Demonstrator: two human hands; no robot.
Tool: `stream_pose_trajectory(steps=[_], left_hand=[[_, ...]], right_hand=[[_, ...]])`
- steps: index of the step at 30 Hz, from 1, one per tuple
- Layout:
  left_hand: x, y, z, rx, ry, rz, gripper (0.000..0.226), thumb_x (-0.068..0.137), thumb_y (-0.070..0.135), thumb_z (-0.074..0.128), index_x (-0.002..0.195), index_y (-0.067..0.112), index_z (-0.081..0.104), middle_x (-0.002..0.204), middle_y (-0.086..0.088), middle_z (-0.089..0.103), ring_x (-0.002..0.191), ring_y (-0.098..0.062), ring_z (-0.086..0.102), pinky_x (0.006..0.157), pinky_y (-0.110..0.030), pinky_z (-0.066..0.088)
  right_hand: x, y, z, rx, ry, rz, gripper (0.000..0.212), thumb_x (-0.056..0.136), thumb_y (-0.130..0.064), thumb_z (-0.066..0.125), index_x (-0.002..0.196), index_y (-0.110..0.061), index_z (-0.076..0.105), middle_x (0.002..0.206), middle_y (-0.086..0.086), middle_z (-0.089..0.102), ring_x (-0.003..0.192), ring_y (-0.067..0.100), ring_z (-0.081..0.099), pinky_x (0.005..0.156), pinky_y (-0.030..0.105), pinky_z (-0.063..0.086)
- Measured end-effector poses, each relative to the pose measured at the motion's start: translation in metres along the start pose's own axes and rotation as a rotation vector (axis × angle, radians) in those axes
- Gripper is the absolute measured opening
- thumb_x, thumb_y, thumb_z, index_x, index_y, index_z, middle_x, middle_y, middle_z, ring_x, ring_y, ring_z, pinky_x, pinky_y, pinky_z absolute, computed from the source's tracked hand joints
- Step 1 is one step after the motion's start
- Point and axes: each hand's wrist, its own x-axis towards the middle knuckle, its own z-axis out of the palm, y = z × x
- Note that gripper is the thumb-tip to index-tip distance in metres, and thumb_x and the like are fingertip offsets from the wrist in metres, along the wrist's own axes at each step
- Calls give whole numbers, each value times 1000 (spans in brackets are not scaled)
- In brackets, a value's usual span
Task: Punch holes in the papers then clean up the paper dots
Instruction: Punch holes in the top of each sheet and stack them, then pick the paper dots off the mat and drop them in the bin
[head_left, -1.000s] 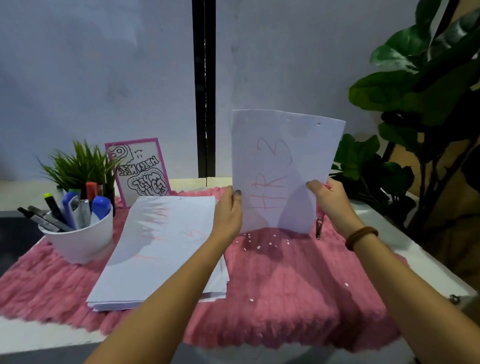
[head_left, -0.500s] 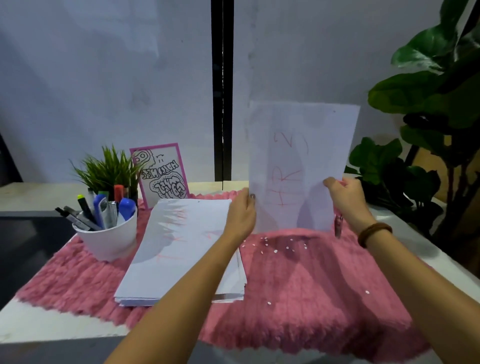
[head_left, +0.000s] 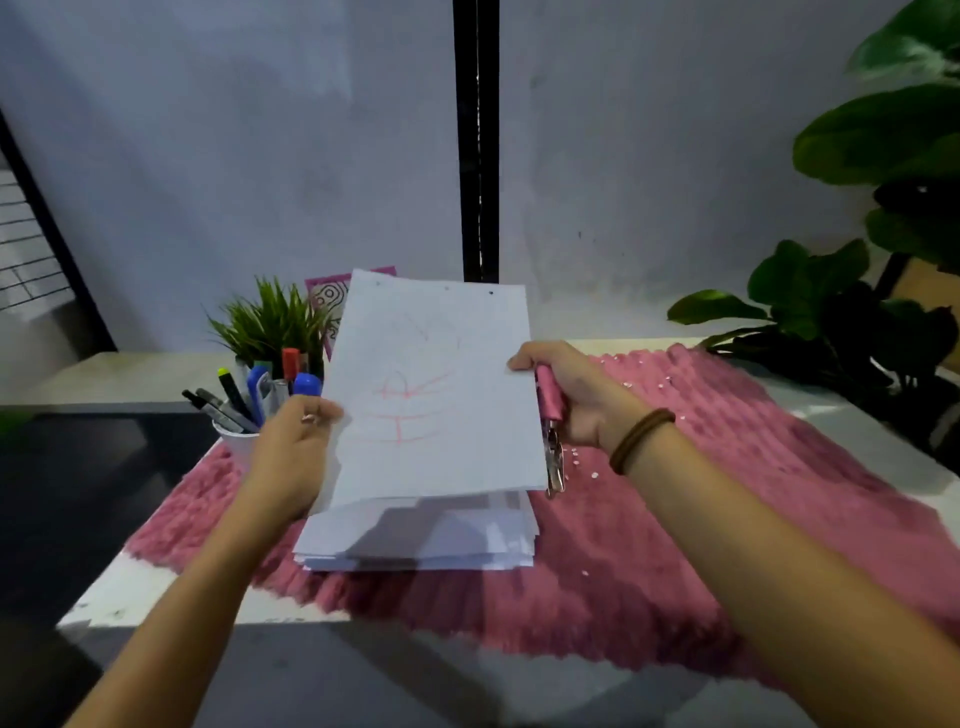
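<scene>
Several pens (head_left: 234, 400) poke out of the white cup (head_left: 236, 444) at the left edge of the pink mat (head_left: 727, 493). A small green plant (head_left: 270, 322) and a pink-bordered card (head_left: 332, 296) sit just behind it, the card half hidden. Next over, my left hand (head_left: 296, 447) pinches the left edge of the sheet (head_left: 436, 384), thumb on the front. The sheet is up off the worktop (head_left: 156, 587), tilted back, red scribble facing me, three punched holes along its top edge. Directly under it, the stack of papers (head_left: 415, 540) lies on the mat, edges a bit uneven. Now the sheet's right edge: my right hand (head_left: 576, 395) nips the paper with a fingertip while the other fingers wrap round the pink hole punch (head_left: 550, 410), its metal end hanging down beside the sheet. Brown band (head_left: 641, 439) on that wrist. Paper dots (head_left: 594, 474) are scattered on the mat below and beyond that hand, a few nearer me. Far right, a big leafy plant (head_left: 857, 312) stands past the mat.
</scene>
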Motion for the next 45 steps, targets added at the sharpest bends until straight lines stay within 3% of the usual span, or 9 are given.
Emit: stream_pose_trajectory(steps=[6, 10, 12, 17, 21, 26, 29, 36, 45], left_hand=[[-7, -60, 10, 126, -103, -115, 27, 94, -12, 41, 91, 8, 58, 105, -14, 59, 96, -28, 55, 75, -27, 41], [-9, -73, 9, 283, -162, -66, 23, 95, -7, 43, 92, 11, 57, 111, -12, 59, 99, -24, 50, 84, -29, 36], [-10, -73, 9, 342, -177, -32, 24, 94, -7, 43, 92, 14, 55, 114, -13, 59, 98, -24, 50, 83, -29, 36], [-15, -63, 7, 479, -236, -35, 36, 86, -14, 43, 100, 17, 51, 128, -16, 57, 107, -27, 55, 87, -32, 45], [-14, -50, 9, 588, -195, -8, 19, 92, 3, 54, 106, 17, 57, 119, -8, 58, 90, -21, 53, 79, -32, 48], [-20, -45, 15, 532, -91, -6, 24, 88, 16, 67, 111, 10, 64, 120, -11, 61, 105, -29, 58, 86, -38, 44], [-23, -43, 20, 475, -44, -37, 24, 87, 12, 69, 110, 6, 67, 119, -14, 64, 107, -32, 58, 87, -40, 44], [-25, -45, 25, 403, -19, -75, 29, 86, 10, 69, 113, 1, 67, 119, -17, 65, 108, -35, 59, 88, -42, 44], [-22, -49, 27, 454, 27, -84, 32, 86, 11, 69, 116, -1, 66, 120, -17, 64, 109, -34, 59, 91, -43, 45]], right_hand=[[-9, 64, 8, 294, -122, 185, 24, 92, -22, 55, 94, 0, 64, 79, 19, 70, 62, 33, 70, 51, 44, 59], [-13, 102, 7, 341, -220, 214, 40, 93, -32, 54, 106, 1, 72, 105, 24, 65, 81, 39, 64, 81, 61, 55], [-14, 110, 3, 287, -168, 184, 45, 94, -37, 54, 118, 0, 66, 108, 23, 64, 82, 36, 64, 75, 53, 58], [-24, 89, -27, 93, 121, 98, 25, 92, -29, 58, 87, -5, 62, 57, 6, 58, 45, 19, 56, 51, 31, 51], [-14, 79, -46, -149, 177, 120, 5, 80, -8, 62, 85, -10, 60, 64, 3, 49, 43, 13, 47, 51, 27, 42], [-13, 65, -71, -271, 213, 31, 10, 87, -9, 67, 85, -10, 57, 55, 0, 56, 44, 12, 50, 41, 22, 40], [-20, 50, -118, -503, 396, 6, 36, 82, -26, 77, 104, -11, 53, 74, 4, 64, 60, 18, 56, 53, 27, 44], [-36, 49, -212, -1093, 787, 95, 31, 76, -27, 77, 66, -6, 57, 75, 13, 61, 77, 29, 60, 56, 29, 41], [-15, 66, -242, -1228, 828, 192, 67, 77, -64, 69, 113, -8, 58, 135, 23, 51, 127, 42, 43, 102, 50, 41]])
